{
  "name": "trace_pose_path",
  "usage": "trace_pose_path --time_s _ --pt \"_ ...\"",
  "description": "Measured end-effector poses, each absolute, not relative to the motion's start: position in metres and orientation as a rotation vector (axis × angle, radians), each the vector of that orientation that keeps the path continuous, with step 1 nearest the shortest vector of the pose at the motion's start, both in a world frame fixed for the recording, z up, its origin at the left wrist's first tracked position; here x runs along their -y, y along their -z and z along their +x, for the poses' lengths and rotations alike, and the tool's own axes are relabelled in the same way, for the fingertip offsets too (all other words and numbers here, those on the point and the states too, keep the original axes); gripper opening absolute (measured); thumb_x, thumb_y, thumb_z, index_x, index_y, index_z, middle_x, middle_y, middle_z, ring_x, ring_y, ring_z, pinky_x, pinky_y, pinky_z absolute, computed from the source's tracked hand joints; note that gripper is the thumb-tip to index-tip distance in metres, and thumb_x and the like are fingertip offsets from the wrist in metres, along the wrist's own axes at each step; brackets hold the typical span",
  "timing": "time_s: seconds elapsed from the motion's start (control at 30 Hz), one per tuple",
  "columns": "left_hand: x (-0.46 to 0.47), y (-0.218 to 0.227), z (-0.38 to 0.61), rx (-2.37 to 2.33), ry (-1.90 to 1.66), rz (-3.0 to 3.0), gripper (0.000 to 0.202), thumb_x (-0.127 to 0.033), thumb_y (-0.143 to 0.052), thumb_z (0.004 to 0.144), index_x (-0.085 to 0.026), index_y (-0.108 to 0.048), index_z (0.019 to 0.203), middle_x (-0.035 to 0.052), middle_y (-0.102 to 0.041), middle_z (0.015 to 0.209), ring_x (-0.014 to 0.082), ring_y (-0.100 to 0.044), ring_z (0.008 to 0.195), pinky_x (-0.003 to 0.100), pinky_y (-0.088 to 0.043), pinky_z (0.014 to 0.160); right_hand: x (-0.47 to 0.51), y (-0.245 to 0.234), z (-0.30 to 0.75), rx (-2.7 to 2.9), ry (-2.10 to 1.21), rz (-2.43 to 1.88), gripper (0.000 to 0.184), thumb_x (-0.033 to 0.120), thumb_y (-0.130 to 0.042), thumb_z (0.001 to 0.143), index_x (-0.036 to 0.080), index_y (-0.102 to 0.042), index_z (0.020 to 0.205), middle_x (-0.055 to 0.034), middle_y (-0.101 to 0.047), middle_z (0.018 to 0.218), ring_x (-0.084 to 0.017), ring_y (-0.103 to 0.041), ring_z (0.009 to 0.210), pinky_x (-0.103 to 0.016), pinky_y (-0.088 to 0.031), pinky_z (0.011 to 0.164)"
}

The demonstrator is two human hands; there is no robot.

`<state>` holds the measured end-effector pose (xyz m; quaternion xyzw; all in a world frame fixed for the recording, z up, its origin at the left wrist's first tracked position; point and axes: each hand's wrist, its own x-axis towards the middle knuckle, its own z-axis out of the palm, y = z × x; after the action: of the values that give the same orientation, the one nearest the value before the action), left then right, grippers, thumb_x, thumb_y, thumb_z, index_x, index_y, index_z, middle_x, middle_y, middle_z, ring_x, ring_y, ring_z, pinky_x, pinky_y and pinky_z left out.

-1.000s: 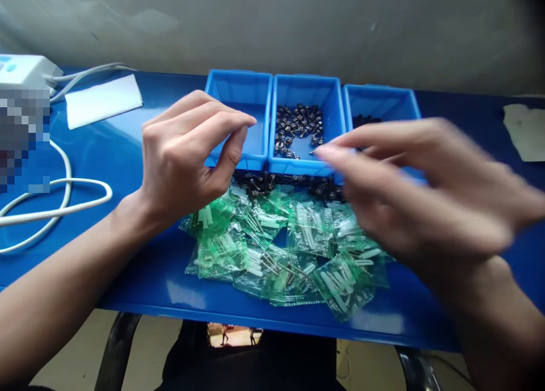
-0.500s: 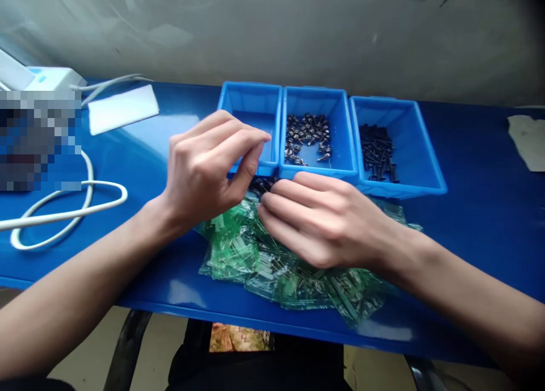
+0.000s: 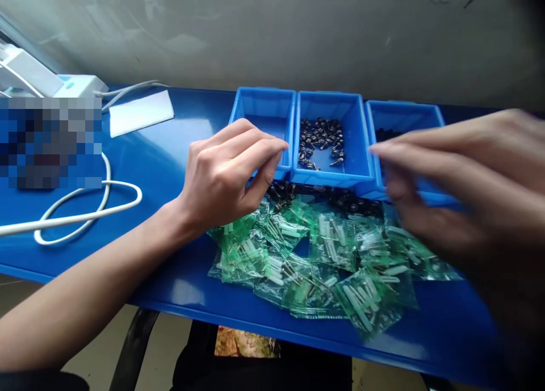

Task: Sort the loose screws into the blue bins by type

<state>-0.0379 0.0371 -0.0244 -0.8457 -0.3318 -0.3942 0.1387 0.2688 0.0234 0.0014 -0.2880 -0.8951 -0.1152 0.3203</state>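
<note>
My left hand (image 3: 230, 175) hovers over the left end of a pile of small green plastic bags (image 3: 306, 255) holding white and metal parts. Its thumb and fingers are pinched together; what they hold is too small to make out. My right hand (image 3: 460, 198) is raised at the right, smeared by motion, with its fingers pointing left over the right blue bin (image 3: 404, 114). A heap of black screws (image 3: 327, 195) lies between the bags and the bins. The middle bin (image 3: 332, 102) holds silvery screws (image 3: 321, 141). The left bin (image 3: 264, 116) looks empty.
A white cable (image 3: 85, 209) loops on the blue table (image 3: 170, 152) at left, near a white paper (image 3: 140, 112) and a white device (image 3: 29, 76). A grey wall runs close behind the bins. The table's front edge lies just below the bags.
Half a second ago my right hand rested on the bags by the black screws; now it has lifted away to the right. My left hand keeps its pinch in place.
</note>
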Motion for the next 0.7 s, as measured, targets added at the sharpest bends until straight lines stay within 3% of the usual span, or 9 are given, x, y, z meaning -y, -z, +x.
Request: trace_pose_path --time_s 0.07,0.13,0.27,0.4,0.53,0.63,0.7 --pt "-0.037 0.025 -0.038 0.976 1.132 -2.449 0.017 -0.016 -0.058 0.107 -0.018 -0.074 0.113 0.0046 -0.082 0.104 0.0191 -0.077 0.094 0.037 -0.066 0.08 -0.018 -0.004 0.244 2.504 0.384 -0.5 0.035 0.005 -0.079 0.089 0.006 -0.076 0.124 -0.0178 -0.08 0.109 -0.031 -0.075 0.094 -0.047 -0.06 0.08" --pt "-0.036 0.024 -0.039 0.978 1.126 -2.447 0.016 -0.017 -0.06 0.107 -0.018 -0.075 0.113 0.0043 -0.082 0.103 0.0191 -0.076 0.093 0.037 -0.065 0.08 -0.014 -0.004 0.219 2.647 0.46 -0.4 0.024 0.004 -0.073 0.094 0.003 -0.077 0.118 -0.0166 -0.081 0.109 -0.029 -0.077 0.091 -0.042 -0.059 0.07" --pt "-0.034 0.023 -0.038 1.03 1.081 -2.423 0.016 -0.015 -0.062 0.106 -0.017 -0.076 0.114 0.0028 -0.081 0.103 0.0163 -0.075 0.094 0.036 -0.062 0.08 -0.014 0.002 0.189 2.783 0.64 -0.407 0.017 0.001 -0.062 0.098 0.007 -0.078 0.1 -0.009 -0.074 0.089 -0.023 -0.072 0.079 -0.037 -0.053 0.062" --pt "-0.033 0.022 -0.037 1.087 1.047 -2.406 0.018 -0.012 -0.061 0.107 -0.017 -0.077 0.114 0.0018 -0.08 0.104 0.014 -0.073 0.096 0.035 -0.061 0.083 -0.018 0.004 0.189 2.742 0.643 -0.42 0.025 0.0 -0.062 0.095 0.016 -0.065 0.074 -0.0028 -0.061 0.073 -0.021 -0.066 0.071 -0.037 -0.047 0.058" --pt "-0.036 0.023 -0.039 0.975 1.068 -2.429 0.016 -0.016 -0.066 0.104 -0.018 -0.077 0.115 0.0023 -0.081 0.103 0.017 -0.075 0.092 0.034 -0.061 0.079 -0.019 0.002 0.205 2.668 0.487 -0.446 0.019 0.004 -0.063 0.099 0.013 -0.071 0.085 -0.0071 -0.072 0.088 -0.022 -0.069 0.078 -0.037 -0.051 0.062" --pt "-0.039 0.023 -0.041 0.947 1.073 -2.44 0.016 -0.016 -0.068 0.102 -0.017 -0.077 0.115 0.0039 -0.081 0.103 0.0199 -0.076 0.091 0.034 -0.061 0.077 -0.016 -0.003 0.215 2.529 0.117 -0.547 0.01 0.006 -0.068 0.101 0.009 -0.078 0.101 -0.0101 -0.078 0.105 -0.019 -0.072 0.091 -0.034 -0.058 0.075" --pt "-0.039 0.023 -0.041 0.946 1.075 -2.439 0.016 -0.015 -0.068 0.101 -0.018 -0.076 0.115 0.0035 -0.081 0.103 0.02 -0.076 0.091 0.034 -0.061 0.077 -0.016 -0.009 0.223 2.425 -0.144 -0.641 0.008 0.009 -0.073 0.1 0.012 -0.08 0.102 -0.0064 -0.077 0.103 -0.015 -0.072 0.093 -0.03 -0.058 0.078"
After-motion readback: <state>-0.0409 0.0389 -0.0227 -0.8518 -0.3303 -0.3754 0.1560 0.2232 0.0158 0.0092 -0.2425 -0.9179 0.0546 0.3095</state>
